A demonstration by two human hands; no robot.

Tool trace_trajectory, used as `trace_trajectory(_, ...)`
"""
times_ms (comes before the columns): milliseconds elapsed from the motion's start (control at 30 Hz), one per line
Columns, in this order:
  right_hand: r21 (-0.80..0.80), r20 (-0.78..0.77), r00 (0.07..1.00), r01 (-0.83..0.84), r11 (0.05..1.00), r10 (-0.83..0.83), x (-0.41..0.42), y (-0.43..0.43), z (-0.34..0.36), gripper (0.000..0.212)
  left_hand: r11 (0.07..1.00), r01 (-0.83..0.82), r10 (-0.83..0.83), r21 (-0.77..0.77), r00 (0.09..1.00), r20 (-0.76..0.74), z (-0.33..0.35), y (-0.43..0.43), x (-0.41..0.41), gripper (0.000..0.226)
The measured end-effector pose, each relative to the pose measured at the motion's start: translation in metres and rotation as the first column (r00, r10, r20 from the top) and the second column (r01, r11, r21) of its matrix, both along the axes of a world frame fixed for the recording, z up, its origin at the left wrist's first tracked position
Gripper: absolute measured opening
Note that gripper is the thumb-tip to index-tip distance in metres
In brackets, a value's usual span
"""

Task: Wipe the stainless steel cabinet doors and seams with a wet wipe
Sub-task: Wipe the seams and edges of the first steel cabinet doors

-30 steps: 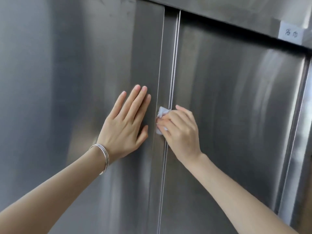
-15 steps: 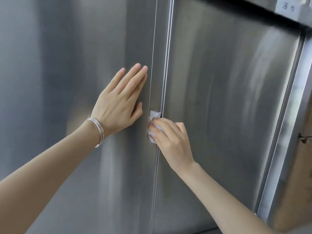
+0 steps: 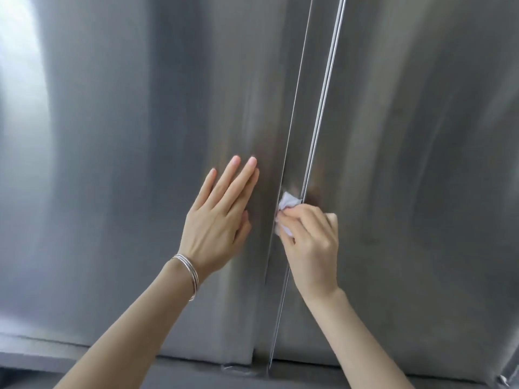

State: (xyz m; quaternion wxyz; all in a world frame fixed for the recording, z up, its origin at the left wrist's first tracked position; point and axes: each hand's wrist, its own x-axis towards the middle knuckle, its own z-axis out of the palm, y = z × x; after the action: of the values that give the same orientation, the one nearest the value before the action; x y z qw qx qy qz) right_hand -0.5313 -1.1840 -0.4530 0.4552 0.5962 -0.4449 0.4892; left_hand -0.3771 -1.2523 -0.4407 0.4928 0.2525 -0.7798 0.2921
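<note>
Right hand [image 3: 311, 242] pinches wipe [image 3: 288, 204] against upright seam [image 3: 320, 108]; flat left hand [image 3: 219, 220] presses door [image 3: 140, 164].

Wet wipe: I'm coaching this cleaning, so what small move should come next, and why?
Probably slide the wet wipe down the seam. The right hand pinches it against the seam, the left hand rests flat on the left door, and the seam runs on below to the doors' bottom edge.

Wears a stack of thin silver bangles [image 3: 188, 273] round the left wrist [image 3: 198, 256], loose and overlapping. Shows both forearms [image 3: 134, 318] bare up to the frame edge. Has slim fingers [image 3: 237, 178] with short, neatly trimmed nails.
</note>
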Motion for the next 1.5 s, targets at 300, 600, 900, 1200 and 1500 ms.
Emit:
trace_trajectory(300,0.141,-0.231,0.973,0.050,0.989,-0.017,-0.014,0.012,-0.017,0.013,0.992,-0.087,0.088,0.089,0.996,-0.008,-0.016,0.016,-0.001,0.065)
trace_trajectory(600,0.155,-0.392,0.919,0.030,0.987,0.034,-0.023,0.016,-0.080,0.023,0.983,-0.142,0.113,0.120,0.969,0.221,-0.074,0.022,0.015,0.075)
trace_trajectory(900,-0.184,-0.317,0.940,0.073,0.980,-0.129,-0.028,-0.008,0.031,0.020,0.980,-0.124,0.087,0.158,0.971,0.223,-0.080,0.023,0.016,0.082)
trace_trajectory(1200,0.306,-0.492,0.870,0.123,0.944,0.046,-0.022,0.017,-0.172,0.032,0.973,-0.122,0.079,0.195,0.973,0.218,-0.081,0.031,0.018,0.079)
trace_trajectory(1500,0.107,-0.149,0.989,0.039,0.993,-0.022,-0.011,0.010,-0.139,0.024,0.970,-0.094,0.071,0.226,0.992,0.106,-0.118,0.024,0.018,0.078)
